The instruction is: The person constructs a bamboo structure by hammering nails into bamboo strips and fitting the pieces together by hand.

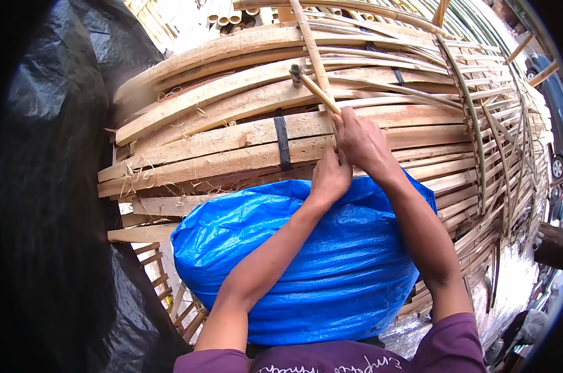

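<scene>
Lower end of hammer (319,94) hidden

It's prob. a wood wkshp: planks (213,140), bamboo poles (235,17) & hammer (320,94).

Bright daylight lit a wide view that bent towards its edges.
Ground beyond the planks (219,142) bleached nearly white at the top left, glare streaked the blue sheet (294,267), and the black plastic (45,199) sat dark with a pale sheen. Haze smeared the upper planks' left ends; the left hand (330,179) and right hand (363,142) looked fairly clear.
</scene>
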Tool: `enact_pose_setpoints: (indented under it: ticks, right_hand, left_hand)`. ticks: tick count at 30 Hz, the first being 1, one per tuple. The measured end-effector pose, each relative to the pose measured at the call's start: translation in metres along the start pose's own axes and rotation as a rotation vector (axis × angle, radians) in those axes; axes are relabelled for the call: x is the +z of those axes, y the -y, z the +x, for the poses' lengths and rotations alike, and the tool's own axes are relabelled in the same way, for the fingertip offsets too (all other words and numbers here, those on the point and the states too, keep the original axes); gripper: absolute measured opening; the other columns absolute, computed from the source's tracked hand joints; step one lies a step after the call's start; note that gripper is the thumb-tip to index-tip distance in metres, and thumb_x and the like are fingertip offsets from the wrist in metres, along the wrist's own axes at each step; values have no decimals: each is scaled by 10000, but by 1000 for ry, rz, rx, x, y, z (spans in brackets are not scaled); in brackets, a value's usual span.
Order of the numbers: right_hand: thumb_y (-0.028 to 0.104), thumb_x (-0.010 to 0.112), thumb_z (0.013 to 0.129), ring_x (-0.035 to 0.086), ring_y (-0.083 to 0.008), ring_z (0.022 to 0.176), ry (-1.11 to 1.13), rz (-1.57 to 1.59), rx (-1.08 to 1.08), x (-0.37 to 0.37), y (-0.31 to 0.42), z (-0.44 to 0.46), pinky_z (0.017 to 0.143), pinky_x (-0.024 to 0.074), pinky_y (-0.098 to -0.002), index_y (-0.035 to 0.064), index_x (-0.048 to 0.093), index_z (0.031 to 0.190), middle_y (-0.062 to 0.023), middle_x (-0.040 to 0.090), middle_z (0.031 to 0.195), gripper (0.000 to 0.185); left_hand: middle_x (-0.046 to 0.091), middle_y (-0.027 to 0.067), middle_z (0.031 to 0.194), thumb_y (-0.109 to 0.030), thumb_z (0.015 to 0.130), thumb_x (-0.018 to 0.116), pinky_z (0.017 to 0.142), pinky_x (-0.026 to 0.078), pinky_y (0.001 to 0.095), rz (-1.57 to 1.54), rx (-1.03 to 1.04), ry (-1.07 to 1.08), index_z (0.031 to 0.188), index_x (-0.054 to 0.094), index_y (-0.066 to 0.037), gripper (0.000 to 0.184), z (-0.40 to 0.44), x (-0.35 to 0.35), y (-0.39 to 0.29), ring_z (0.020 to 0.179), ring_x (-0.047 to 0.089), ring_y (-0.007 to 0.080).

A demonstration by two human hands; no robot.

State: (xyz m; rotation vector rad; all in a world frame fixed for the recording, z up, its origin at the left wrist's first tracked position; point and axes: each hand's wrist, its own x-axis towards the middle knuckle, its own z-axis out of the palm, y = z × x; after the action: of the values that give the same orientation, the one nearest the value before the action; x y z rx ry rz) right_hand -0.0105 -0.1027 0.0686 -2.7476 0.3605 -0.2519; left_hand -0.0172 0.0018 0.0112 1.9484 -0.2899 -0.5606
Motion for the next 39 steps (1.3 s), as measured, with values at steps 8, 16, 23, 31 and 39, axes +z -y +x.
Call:
enact_pose_setpoints:
  ticks: [8,16,23,31,39]
  right_hand:
    - [288,475,1005,564,-443,556,-352,223,-156,-80,32,10,492,396,-527,9,524,806,-244,555,576,346]
    - [336,451,989,611,-476,632,-2,-29,9,-12,2,11,592,464,-580,1,552,867,-269,607,641,370]
    - [336,465,1006,565,-459,596,-364,220,-120,-85,27,14,530,410,-542,21,535,795,-233,570,604,386]
    - [313,471,978,638,-430,663,55,-109,4,-19,9,4,604,469,-561,9,590,886,-236,631,667,338]
    - [350,488,990,554,-396,586,-176,319,-108,-101,35,11,575,416,-494,5,579,851,-178,564,602,384]
  left_hand:
    - [703,108,818,-309,947,512,799,485,443,-155,-36,56,1032,527,-21,300,2,-2,-4,835,674,325]
    - [701,122,803,-260,957,479,813,476,453,-154,24,36,976,522,-17,247,2,-2,-5,865,666,344]
    - [684,86,781,-197,971,527,665,490,314,-202,-33,83,1052,510,15,228,6,0,-6,696,629,144]
    - [695,113,768,-232,949,490,777,494,416,-62,92,-41,982,538,-28,213,-3,-3,-11,783,679,296]
    - [675,74,784,-166,973,521,617,472,278,-285,-19,86,1010,527,-6,164,3,-2,-13,653,594,113]
